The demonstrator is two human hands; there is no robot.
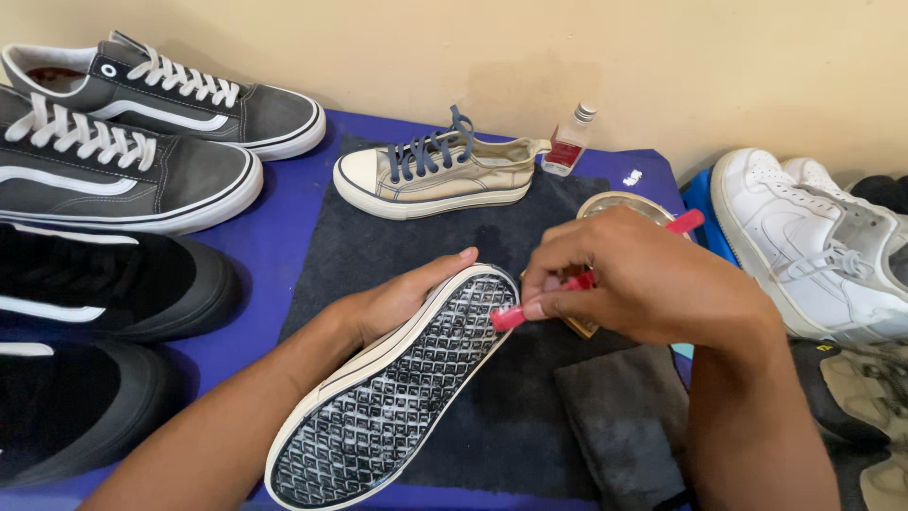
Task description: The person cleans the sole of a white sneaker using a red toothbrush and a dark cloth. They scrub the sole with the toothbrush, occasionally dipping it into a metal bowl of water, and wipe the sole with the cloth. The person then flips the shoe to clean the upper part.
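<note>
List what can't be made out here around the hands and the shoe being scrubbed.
- Brush head: head view, hidden by the right hand and blurred at the sole.
- Shoe upper: turned away, covered by the left hand.
- Dish contents: the right hand blocks it.
- Bottle label: too small.
- Black shoes: cut by the left edge.
</note>
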